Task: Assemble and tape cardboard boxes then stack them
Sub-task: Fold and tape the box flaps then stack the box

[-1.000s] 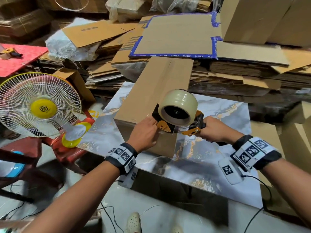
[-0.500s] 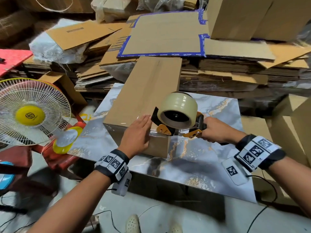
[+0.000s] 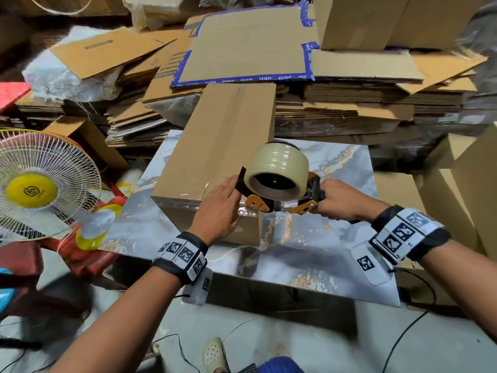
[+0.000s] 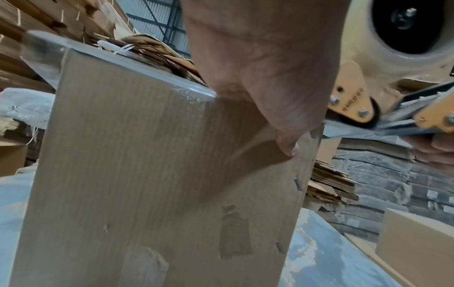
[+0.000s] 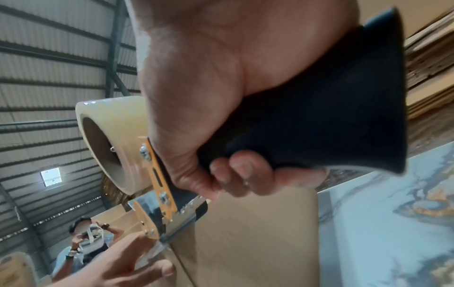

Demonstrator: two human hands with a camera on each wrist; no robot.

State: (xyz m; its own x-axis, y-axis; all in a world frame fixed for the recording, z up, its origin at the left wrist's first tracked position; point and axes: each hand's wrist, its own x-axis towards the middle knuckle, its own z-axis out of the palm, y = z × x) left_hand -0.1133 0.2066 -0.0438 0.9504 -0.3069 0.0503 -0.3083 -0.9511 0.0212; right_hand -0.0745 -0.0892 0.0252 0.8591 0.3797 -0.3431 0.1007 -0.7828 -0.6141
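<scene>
Where: On a marbled table [image 3: 336, 262] hemmed in by stacks of flat cardboard [image 3: 349, 103], a long box [image 3: 215, 146] lay lengthwise, its near end at the table's front left.
Left hand: The left hand [image 3: 219, 208] lay flat, fingers straight, over the box's near top edge, thumb down the end face. It looked placed to press down clear tape and steady the box against the pull.
Right hand: The right hand [image 3: 340, 199] was wrapped tight round the black handle of a tape gun [image 3: 279, 184], fingers fully curled.
Tape gun: Its mouth met the box's near right corner, just beside the left hand; the roll [image 3: 277, 170] rode above. The angle suggested tape being run or cut at the edge, though which could not be told.
Tape: A shiny clear band ran along the near top edge and over onto the end face.
Box end: Staples lined one side seam in the left wrist view; old tape scraps clung lower down.
Stage: Judged from this, sealing was under way; stacking had not begun.
Writing: A flat sheet [image 3: 250, 44] behind carried blue printed tape, its lettering too small to read. Stamped text on the gun's orange plate was illegible. The fan [image 3: 40, 184] hub bore a swirl logo, no words.
</scene>
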